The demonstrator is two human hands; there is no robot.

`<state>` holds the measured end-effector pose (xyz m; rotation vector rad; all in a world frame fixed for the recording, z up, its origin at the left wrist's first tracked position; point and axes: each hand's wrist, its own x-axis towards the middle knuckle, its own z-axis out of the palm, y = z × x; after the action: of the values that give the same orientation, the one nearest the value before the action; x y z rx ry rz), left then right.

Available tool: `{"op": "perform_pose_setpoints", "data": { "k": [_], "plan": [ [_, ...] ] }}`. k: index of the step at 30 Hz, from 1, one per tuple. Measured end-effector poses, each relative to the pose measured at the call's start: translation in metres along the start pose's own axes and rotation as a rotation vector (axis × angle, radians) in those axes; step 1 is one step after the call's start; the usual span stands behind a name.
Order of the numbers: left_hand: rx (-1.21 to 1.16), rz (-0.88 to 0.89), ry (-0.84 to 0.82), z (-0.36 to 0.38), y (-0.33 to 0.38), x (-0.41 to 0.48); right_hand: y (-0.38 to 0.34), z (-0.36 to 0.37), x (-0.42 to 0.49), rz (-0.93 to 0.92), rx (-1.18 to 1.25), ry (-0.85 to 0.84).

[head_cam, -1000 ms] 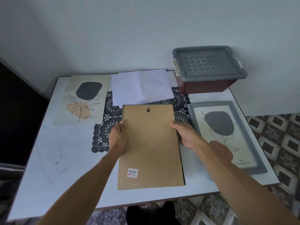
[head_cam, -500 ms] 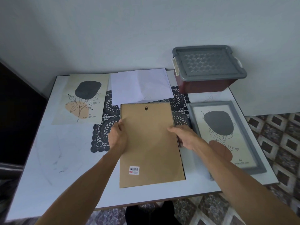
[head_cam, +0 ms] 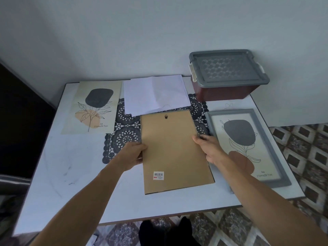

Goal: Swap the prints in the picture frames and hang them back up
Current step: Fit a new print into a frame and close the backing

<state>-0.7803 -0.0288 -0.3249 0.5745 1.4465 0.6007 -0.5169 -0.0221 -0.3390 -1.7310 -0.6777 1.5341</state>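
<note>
— What is laid under the black lace mat [head_cam: 124, 137]?
— A white table [head_cam: 71, 174] is spread beneath it.
— And beyond it?
— Past its far right corner, a dark red box [head_cam: 225, 93] with a grey lid [head_cam: 227, 68] is set against the wall [head_cam: 124, 32]. Patterned floor tiles [head_cam: 310, 148] are seen farther right.
</note>
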Motion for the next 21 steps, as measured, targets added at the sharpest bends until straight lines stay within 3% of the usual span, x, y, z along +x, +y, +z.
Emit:
{"op": "perform_pose_setpoints", "data": {
  "k": [8, 13, 15, 18, 21],
  "plan": [
    [0.03, -0.029, -0.015, -0.002, -0.007, 0.004, 0.013, -0.005, 0.0, 0.032, -0.046, 0.028],
    [-0.003, 0.054, 0.099, 0.001, -0.015, 0.008, 0.013, 0.001, -0.002, 0.018, -0.02, 0.091],
    [-0.057, 0.022, 0.052, -0.002, -0.015, 0.006, 0.01, 0.004, 0.0, 0.024, 0.011, 0.107],
    [0.048, -0.052, -0.071, -0.007, -0.017, -0.005, 0.002, 0.004, 0.002, 0.045, 0.088, 0.135],
    [0.055, -0.012, -0.062, -0.012, -0.022, -0.004, -0.001, 0.004, -0.001, 0.063, 0.082, 0.063]
  ]
}}
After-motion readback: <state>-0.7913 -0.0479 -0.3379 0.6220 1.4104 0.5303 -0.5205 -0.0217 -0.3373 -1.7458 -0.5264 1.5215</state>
